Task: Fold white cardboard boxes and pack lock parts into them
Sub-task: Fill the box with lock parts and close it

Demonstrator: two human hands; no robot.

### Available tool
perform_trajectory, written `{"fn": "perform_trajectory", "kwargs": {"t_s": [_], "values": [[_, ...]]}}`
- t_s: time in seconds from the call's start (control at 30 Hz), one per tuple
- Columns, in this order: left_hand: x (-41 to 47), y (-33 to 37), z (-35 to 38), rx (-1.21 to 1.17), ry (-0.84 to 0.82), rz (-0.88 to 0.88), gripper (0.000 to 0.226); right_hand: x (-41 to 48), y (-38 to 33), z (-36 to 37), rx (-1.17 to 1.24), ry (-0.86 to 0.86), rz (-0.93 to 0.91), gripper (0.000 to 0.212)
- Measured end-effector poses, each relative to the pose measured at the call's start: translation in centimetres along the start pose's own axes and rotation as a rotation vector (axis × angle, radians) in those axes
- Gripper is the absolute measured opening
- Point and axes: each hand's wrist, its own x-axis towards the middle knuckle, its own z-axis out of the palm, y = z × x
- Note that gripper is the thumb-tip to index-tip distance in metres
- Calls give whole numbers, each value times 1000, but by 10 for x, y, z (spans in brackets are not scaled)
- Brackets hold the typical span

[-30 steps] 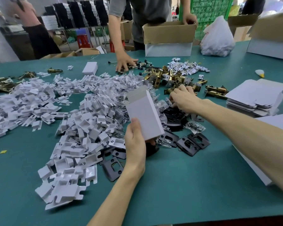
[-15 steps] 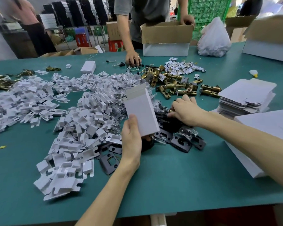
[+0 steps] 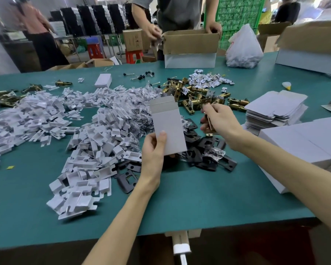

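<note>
The green table [image 3: 199, 203] spreads under both hands. A wide drift of white cardboard inserts [image 3: 96, 142] covers it to the left of the left thumb and reaches as far as the left wrist. Well beyond the fingertips of both hands, at the far edge, stands an open brown carton [image 3: 191, 43] that another person grips, with a white plastic bag [image 3: 244, 48] just beside it. To the right of the right knuckles sits a stack of flat white box blanks [image 3: 275, 109]. Just past the right fingers lies a heap of brass latches [image 3: 195, 96], and below the fingers of both hands black strike plates [image 3: 204, 150] lie scattered, some with clear bags among them.

The white cardboard box [image 3: 168, 127] is folded up and held off the table, standing nearly upright with a slight lean, its top flap open and pointing away. The left hand [image 3: 153, 155] grips its lower end, with the thumb pressed flat on the near face and the other fingers wrapped behind it out of sight. The right hand [image 3: 222, 121] hangs just right of the box, apart from it, its fingers curled round a brass latch part [image 3: 209, 121] whose end shows below the palm, above the black plates.
</note>
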Motion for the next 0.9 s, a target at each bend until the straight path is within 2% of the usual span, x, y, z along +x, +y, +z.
{"fn": "perform_trajectory", "kwargs": {"t_s": [0.13, 0.27, 0.37, 0.53, 0.63, 0.73, 0.9], "values": [[-2, 2, 0, 19, -18, 26, 33, -16, 1, -6, 23, -127, 168, 32], [-5, 4, 2, 43, -47, 71, 34, -33, 1, -14, 89, -155, 142, 17], [-7, 6, 1, 34, -82, 92, 43, -42, -5, -19, 195, -162, 128, 26], [-10, 7, 4, 9, -131, 74, 49, -60, -9, -18, 257, -258, 121, 18], [-9, 7, 1, -23, -155, 13, 52, -67, -5, -17, 284, -185, 125, 20], [-9, 8, 0, -19, -197, -34, 59, -70, -7, -23, 328, -96, 39, 23], [-12, 9, 2, 4, -283, -18, 62, -74, -28, -33, 330, 7, -274, 36]]}}
